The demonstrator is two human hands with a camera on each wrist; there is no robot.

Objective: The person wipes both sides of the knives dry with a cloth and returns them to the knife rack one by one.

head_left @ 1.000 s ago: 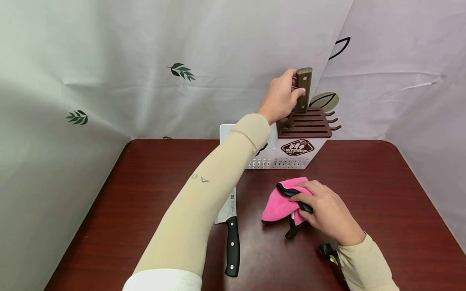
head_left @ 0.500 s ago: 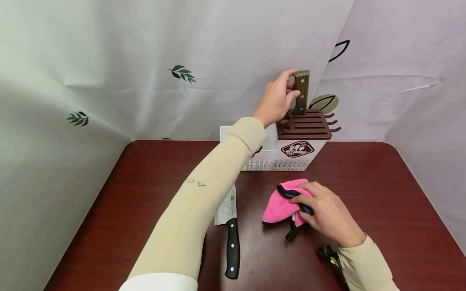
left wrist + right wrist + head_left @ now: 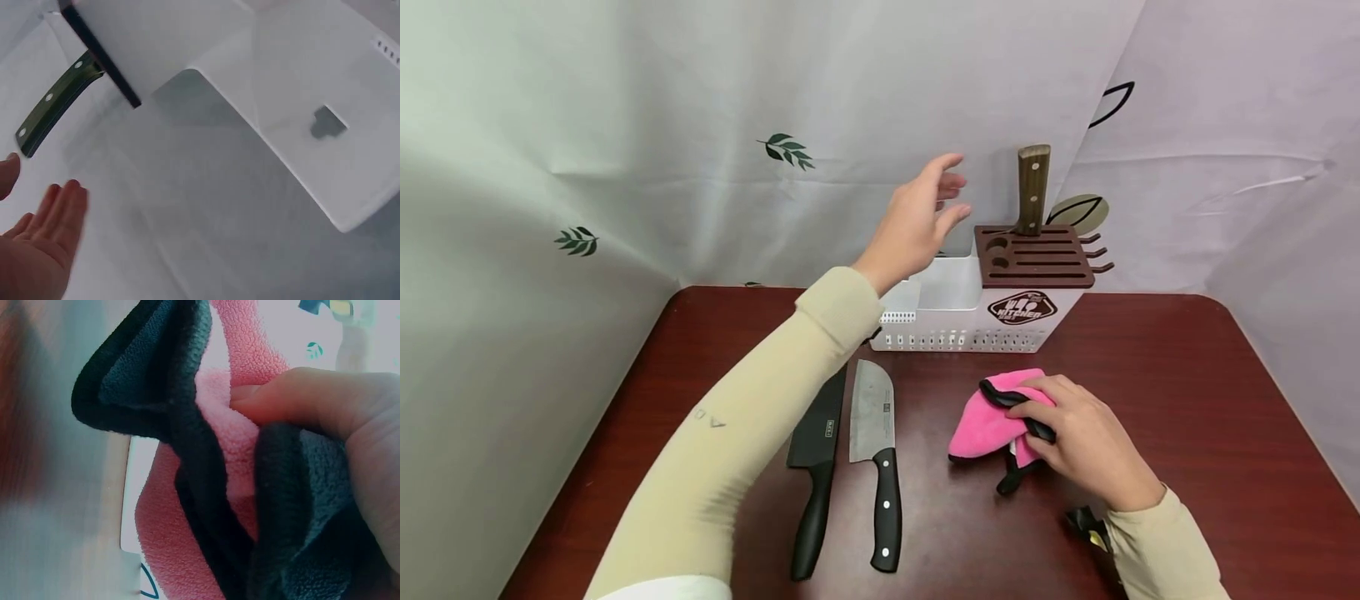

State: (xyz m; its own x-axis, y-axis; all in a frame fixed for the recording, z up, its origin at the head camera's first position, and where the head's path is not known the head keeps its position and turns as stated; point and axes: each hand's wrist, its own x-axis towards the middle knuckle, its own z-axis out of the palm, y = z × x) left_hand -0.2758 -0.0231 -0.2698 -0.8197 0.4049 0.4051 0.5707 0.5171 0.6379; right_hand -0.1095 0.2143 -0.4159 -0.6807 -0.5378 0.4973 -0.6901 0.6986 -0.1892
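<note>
A knife with a wooden handle [image 3: 1033,190] stands upright in a slot of the brown-topped knife holder [image 3: 1037,260]. Left of that handle, my left hand [image 3: 913,218] hangs in the air, fingers apart and nothing between them. The left wrist view also shows the handle [image 3: 56,103] a short way from the fingertips. My right hand [image 3: 1086,437] grips a pink cloth [image 3: 988,423] with black edging over the table. In the right wrist view the thumb presses into the folded cloth [image 3: 237,450]; part of the hand lies outside that view.
A black-handled knife with a silver blade [image 3: 874,417] lies on the dark red table [image 3: 1187,400]. Beside it lies an all-black knife [image 3: 814,475], its blade partly under the left sleeve. A small black object [image 3: 1086,525] is near the right sleeve.
My left hand has let go of the wooden knife handle and moved left, away from the holder. The black knife has come into sight. My right hand keeps its hold on the cloth.
</note>
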